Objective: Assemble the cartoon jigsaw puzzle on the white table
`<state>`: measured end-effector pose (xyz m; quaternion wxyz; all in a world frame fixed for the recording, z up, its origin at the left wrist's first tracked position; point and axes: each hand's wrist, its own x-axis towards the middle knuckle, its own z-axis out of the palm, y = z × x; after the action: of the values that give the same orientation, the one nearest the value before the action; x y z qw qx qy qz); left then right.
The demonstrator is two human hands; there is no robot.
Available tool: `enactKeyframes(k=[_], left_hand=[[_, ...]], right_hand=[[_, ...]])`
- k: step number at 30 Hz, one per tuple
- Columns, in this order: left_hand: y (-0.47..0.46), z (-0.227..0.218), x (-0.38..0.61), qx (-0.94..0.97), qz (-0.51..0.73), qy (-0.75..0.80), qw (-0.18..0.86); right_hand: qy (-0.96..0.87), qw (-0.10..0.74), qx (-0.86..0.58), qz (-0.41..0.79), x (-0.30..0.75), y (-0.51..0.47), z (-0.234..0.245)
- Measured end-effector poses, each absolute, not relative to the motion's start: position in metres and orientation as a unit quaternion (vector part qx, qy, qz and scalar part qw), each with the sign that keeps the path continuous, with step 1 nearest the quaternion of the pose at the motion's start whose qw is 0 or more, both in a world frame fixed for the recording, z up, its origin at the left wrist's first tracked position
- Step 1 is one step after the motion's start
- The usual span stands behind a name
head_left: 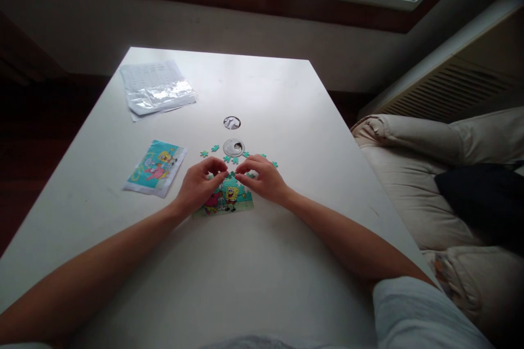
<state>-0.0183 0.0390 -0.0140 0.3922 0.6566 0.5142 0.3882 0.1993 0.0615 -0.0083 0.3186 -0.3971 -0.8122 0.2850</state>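
One partly assembled jigsaw puzzle [233,203] lies flat on the white counter [229,278], in front of the person and between and below the two hands, its near edge straight and its far edge ragged. The left hand [200,182] covers its left side in part, and the right hand [264,179] hangs over its upper right corner. Both hands are curled into narrow pinches, thumbs and fingertips turned toward each other over the far edge of the puzzle (whether a piece sits between the fingertips is too small to tell). Loose teal puzzle pieces [215,148] lie beyond the hands, two of them to the left and others in the middle and to the right, around a round grey cap [231,147] with a dark opening. Farther off, a round hole [232,122] shows something pale inside. To the left of the left hand, well apart from it, a cartoon picture sheet [153,168] lies at a slant, and behind that rest papers [149,73] with a shiny plastic sleeve [164,95].
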Motion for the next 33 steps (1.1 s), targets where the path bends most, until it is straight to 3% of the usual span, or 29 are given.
enactKeyframes(k=[7,20,26,33], left_hand=[[0.036,-0.012,-0.018,0.681,0.361,0.517,0.372],[0.035,-0.014,-0.027,0.856,0.2,0.459,0.131],[0.035,-0.016,-0.028,0.872,0.19,0.44,0.1],[0.042,-0.016,-0.034,0.877,0.183,0.438,0.082]], right_hand=[[-0.791,0.331,-0.397,0.327,0.199,0.06,-0.012],[-0.741,0.367,-0.448,0.339,0.207,0.064,-0.013],[-0.747,0.378,-0.457,0.3,0.211,0.069,-0.018],[-0.795,0.331,-0.46,0.216,0.213,0.074,-0.025]])
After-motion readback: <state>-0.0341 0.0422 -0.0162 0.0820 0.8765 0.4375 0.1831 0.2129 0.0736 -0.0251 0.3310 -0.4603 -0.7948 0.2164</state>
